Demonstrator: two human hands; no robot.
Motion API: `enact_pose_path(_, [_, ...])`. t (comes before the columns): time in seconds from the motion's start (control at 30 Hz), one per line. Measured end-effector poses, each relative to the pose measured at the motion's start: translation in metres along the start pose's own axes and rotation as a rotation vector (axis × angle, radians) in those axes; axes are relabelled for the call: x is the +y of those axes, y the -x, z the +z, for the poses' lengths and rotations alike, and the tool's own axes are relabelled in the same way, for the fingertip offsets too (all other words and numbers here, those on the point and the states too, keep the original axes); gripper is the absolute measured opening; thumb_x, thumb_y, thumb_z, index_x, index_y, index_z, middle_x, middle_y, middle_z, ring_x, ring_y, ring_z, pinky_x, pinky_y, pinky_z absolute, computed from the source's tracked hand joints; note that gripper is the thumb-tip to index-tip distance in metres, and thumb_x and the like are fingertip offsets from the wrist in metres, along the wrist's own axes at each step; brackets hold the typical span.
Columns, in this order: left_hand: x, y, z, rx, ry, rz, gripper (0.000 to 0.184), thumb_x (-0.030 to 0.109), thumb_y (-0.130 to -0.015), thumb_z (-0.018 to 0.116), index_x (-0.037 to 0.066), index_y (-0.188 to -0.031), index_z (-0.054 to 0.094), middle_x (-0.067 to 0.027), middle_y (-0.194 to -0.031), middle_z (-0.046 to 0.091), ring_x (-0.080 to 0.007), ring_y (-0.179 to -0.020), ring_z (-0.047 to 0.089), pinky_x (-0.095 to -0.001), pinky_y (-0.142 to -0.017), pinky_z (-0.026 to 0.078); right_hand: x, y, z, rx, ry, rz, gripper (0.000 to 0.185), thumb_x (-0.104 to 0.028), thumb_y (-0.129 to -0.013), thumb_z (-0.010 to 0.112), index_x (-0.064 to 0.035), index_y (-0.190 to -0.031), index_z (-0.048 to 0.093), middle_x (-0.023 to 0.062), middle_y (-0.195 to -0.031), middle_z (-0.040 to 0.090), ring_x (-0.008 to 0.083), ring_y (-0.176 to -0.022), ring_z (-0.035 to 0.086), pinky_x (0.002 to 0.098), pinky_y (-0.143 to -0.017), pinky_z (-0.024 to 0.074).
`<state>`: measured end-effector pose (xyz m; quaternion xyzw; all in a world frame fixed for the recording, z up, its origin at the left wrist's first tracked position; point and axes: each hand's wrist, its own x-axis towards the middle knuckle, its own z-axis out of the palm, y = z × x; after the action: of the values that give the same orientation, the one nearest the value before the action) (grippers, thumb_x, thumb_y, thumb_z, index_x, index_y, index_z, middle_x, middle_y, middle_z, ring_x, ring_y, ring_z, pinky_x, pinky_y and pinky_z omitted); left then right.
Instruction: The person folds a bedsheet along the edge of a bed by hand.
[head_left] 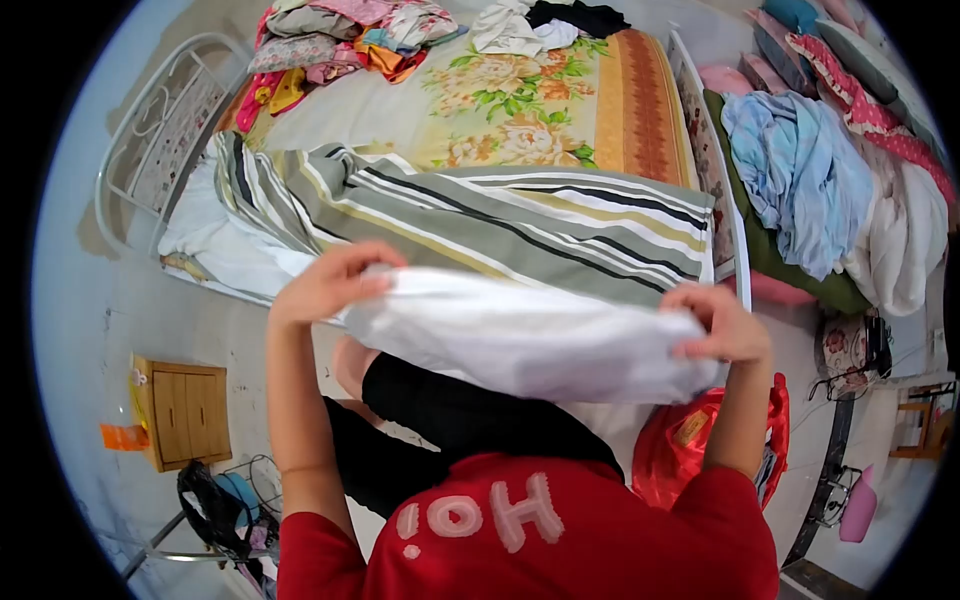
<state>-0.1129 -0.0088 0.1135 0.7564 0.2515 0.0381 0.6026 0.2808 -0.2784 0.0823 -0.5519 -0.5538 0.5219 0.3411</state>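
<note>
Pale floor (pixel 245 345) and a bed with a floral cover (pixel 535 95) lie around and behind the white cloth (pixel 530 335), which hangs in the air over the person's lap, just in front of the bed's near edge. Left hand (pixel 330 280) has its thumb and fingertips pinched narrow on the upper left corner; right hand (pixel 730 325) has its fingers curled in on the other end, thumb below, though blur hides exactly how much fabric they take. Holding it by both ends seems meant to keep the length spread and off the floor. It looks thin and soft, its lower edge sagging in a shallow curve. Beyond it, a striped cloth (pixel 450 215) in grey-green, white, black and olive stretches across the near side of the mattress in long, loose ridges, perhaps laid there to leave the floral part uncovered. Colourful clothes (pixel 310 50) are bunched in the far left corner, and white and black garments lie crumpled farther right. Past the bed's right end, a light blue cloth (pixel 795 165) slumps in deep, rumpled folds. Near the right forearm sits a glossy red bag (pixel 665 450), creased like plastic; a boxy wooden cabinet (pixel 190 415) stands off to the left.
</note>
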Motion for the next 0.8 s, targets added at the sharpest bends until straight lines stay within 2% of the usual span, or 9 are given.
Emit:
enact_pose_path(0.07, [0.007,-0.043,-0.002,0.250,-0.394,0.138,0.022,0.007,-0.083,0.061,0.001,-0.105,0.060,-0.0035,-0.096,0.058,-0.0106,-0.088,0.052,-0.0245,-0.077,0.042,0.013,-0.015,-0.010,0.458,0.272,-0.071,0.054,-0.009,-0.067,0.074,-0.0005,-0.116,0.053,0.0091,-0.105,0.059,0.0163,-0.098,0.056,0.0282,-0.086,0.0444])
enact_pose_path(0.1, [0.004,-0.065,0.002,0.377,-0.511,0.253,0.027,0.002,-0.080,0.060,0.004,-0.106,0.061,-0.0064,-0.095,0.055,-0.0165,-0.088,0.051,-0.0266,-0.078,0.041,0.021,-0.024,-0.012,0.463,0.271,-0.063,0.054,-0.009,-0.067,0.074,-0.0005,-0.116,0.053,0.0091,-0.105,0.059,0.0163,-0.098,0.056,0.0282,-0.086,0.0444])
enact_pose_path(0.17, [-0.021,-0.115,0.014,0.617,-0.950,0.434,0.047,0.000,-0.074,0.059,0.012,-0.120,0.057,-0.0146,-0.115,0.050,-0.0316,-0.106,0.046,-0.0414,-0.092,0.037,0.046,-0.041,-0.010,1.059,0.992,-0.043,0.054,-0.009,-0.069,0.071,0.0015,-0.118,0.051,0.0190,-0.118,0.052,0.0291,-0.111,0.051,0.0353,-0.094,0.0406])
enact_pose_path(0.23, [-0.061,-0.139,0.044,0.680,-1.079,0.395,0.058,0.007,-0.076,0.063,0.017,-0.131,0.049,-0.0167,-0.134,0.041,-0.0348,-0.124,0.038,-0.0525,-0.102,0.028,0.120,-0.044,-0.004,1.068,0.904,0.088,0.053,-0.011,-0.071,0.070,0.0019,-0.119,0.050,0.0219,-0.123,0.048,0.0337,-0.114,0.047,0.0381,-0.096,0.0388])
enact_pose_path(0.33, [-0.107,-0.134,0.095,0.412,-0.910,0.305,0.065,0.022,-0.074,0.069,0.017,-0.134,0.045,-0.0175,-0.144,0.030,-0.0359,-0.135,0.025,-0.0598,-0.106,0.017,0.206,-0.038,0.024,1.076,0.363,0.278,0.056,-0.019,-0.076,0.068,0.0032,-0.123,0.047,0.0257,-0.125,0.047,0.0385,-0.116,0.045,0.0415,-0.095,0.0394])
enact_pose_path(0.47, [-0.118,-0.109,0.145,0.189,-0.786,0.226,0.067,0.031,-0.074,0.073,0.014,-0.133,0.046,-0.0187,-0.145,0.029,-0.0367,-0.137,0.022,-0.0594,-0.107,0.015,0.178,-0.032,0.069,1.070,0.423,0.490,0.053,-0.027,-0.080,0.066,0.0024,-0.120,0.050,0.0232,-0.114,0.056,0.0373,-0.106,0.053,0.0420,-0.089,0.0432])
enact_pose_path(0.53, [-0.114,-0.110,0.156,0.143,-0.784,0.218,0.067,0.032,-0.074,0.072,0.013,-0.133,0.046,-0.0188,-0.145,0.029,-0.0366,-0.137,0.021,-0.0591,-0.108,0.015,0.176,-0.035,0.075,1.148,0.424,0.551,0.042,-0.028,-0.082,0.065,0.0007,-0.111,0.054,0.0199,-0.098,0.062,0.0361,-0.092,0.059,0.0423,-0.082,0.0458])
enact_pose_path(0.67, [-0.100,-0.118,0.162,0.125,-0.810,0.255,0.063,0.033,-0.077,0.070,0.012,-0.132,0.047,-0.0184,-0.145,0.029,-0.0363,-0.138,0.021,-0.0585,-0.108,0.015,0.151,-0.040,0.055,1.127,0.397,0.427,0.026,-0.023,-0.085,0.061,0.0008,-0.094,0.057,0.0221,-0.086,0.063,0.0397,-0.083,0.060,0.0444,-0.073,0.0457])
enact_pose_path(0.8, [-0.089,-0.125,0.160,0.204,-0.783,0.309,0.058,0.033,-0.080,0.067,0.011,-0.130,0.048,-0.0182,-0.143,0.033,-0.0366,-0.137,0.023,-0.0590,-0.108,0.015,0.140,0.008,0.014,1.267,0.487,0.427,0.026,-0.024,-0.084,0.062,0.0007,-0.090,0.058,0.0213,-0.082,0.063,0.0400,-0.078,0.060,0.0451,-0.070,0.0459])
